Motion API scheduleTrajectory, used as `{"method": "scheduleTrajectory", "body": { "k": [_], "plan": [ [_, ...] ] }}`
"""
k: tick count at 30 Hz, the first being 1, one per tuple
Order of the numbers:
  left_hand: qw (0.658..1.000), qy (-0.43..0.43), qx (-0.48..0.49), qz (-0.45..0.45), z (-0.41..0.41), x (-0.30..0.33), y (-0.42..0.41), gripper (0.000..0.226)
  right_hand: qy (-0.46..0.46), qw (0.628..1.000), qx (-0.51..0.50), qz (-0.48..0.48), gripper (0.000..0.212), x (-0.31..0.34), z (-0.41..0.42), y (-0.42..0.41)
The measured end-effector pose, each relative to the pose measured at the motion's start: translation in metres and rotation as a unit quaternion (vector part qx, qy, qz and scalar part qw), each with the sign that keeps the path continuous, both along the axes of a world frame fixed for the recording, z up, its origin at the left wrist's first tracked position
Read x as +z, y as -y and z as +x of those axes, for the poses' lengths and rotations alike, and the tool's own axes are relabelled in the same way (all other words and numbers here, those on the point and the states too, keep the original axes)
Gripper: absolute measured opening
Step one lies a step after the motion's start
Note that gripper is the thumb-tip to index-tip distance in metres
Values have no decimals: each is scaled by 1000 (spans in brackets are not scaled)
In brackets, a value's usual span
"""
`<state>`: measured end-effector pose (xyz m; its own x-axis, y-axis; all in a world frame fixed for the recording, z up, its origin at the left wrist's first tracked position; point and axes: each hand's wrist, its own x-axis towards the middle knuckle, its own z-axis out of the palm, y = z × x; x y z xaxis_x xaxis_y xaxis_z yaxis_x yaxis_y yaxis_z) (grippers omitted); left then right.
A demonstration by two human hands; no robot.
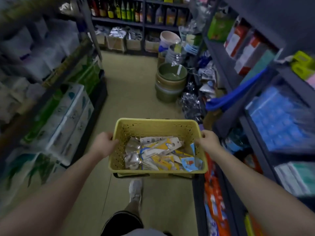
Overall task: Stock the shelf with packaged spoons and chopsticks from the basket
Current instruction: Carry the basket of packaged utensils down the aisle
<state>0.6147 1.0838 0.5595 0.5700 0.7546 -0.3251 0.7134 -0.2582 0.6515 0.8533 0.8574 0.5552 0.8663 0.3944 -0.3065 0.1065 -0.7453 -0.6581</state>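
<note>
Fingers [113, 142] of left hand [104, 143] curled over left rim of yellow basket [153, 127], fingers of right hand [208, 141] curled over right rim, basket held up above aisle floor [129, 92]. Inside basket, loose heap of packaged spoons and chopsticks [160, 154] in yellow, white and blue card. Dark shelf [252, 147] close on right, stacked bowls [171, 82] on floor ahead.

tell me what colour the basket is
Yellow; the basket, perforated with small holes, shows clearly in the head view.
</note>
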Motion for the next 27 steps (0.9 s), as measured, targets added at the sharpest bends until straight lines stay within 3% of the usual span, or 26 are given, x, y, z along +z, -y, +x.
{"method": "scheduleTrajectory", "body": {
  "k": [9,17,27],
  "plan": [
    [999,9,-30,-18,216,24,-201,10,-10,999,-40,-20,9,18,209,-187],
    [999,0,-41,-6,409,5,-366,16,-41,998,-47,-13,18,-6,395,-344],
    [996,-26,-83,29,603,-3,-573,9,-89,994,-63,-24,12,-18,582,-541]
  ]
}}
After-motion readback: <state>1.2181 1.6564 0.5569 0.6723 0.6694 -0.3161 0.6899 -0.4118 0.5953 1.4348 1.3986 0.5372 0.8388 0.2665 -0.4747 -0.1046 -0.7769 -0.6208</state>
